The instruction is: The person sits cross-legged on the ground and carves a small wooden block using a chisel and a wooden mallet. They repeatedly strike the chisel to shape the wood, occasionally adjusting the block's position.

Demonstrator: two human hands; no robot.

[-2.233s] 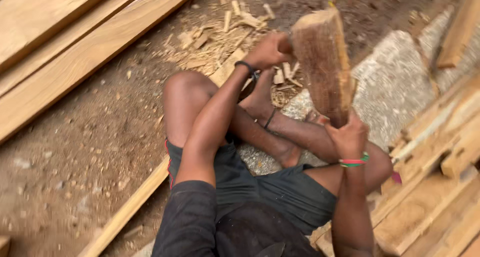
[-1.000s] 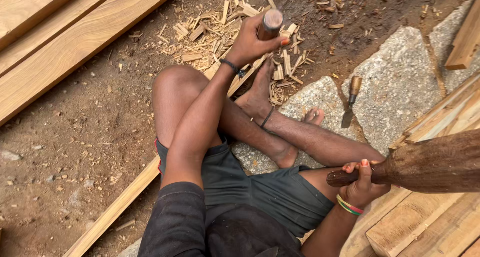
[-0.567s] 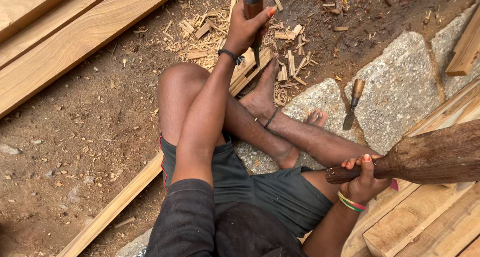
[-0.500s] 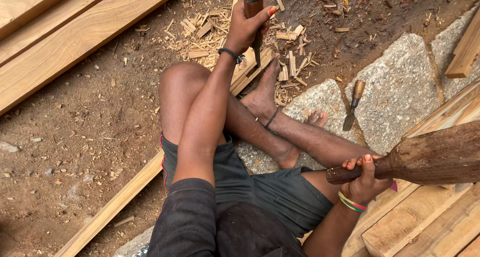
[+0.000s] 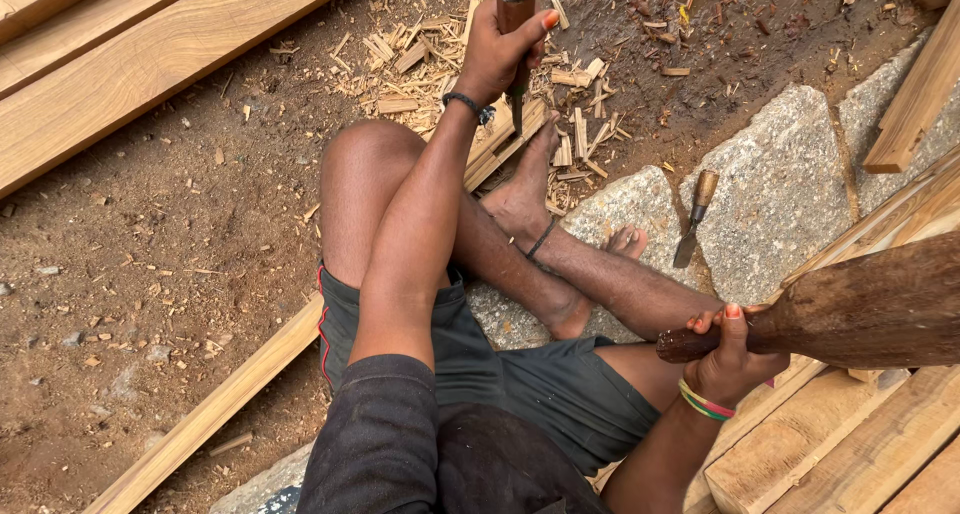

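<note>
Head view: a chisel [image 5: 516, 34] is held tight in the left hand [image 5: 497, 54], tip down on a wood strip [image 5: 500, 139] w/ chips [image 5: 420, 64] around. A big wood mallet [image 5: 860, 304] is gripped by its handle in the right hand [image 5: 730, 359], out to the side. A 2nd chisel [image 5: 695, 219] is left on a flat stone [image 5: 780, 194].

Mallet [image 5: 860, 309] swung down from chisel [image 5: 515, 14] to right side, apparently.
</note>
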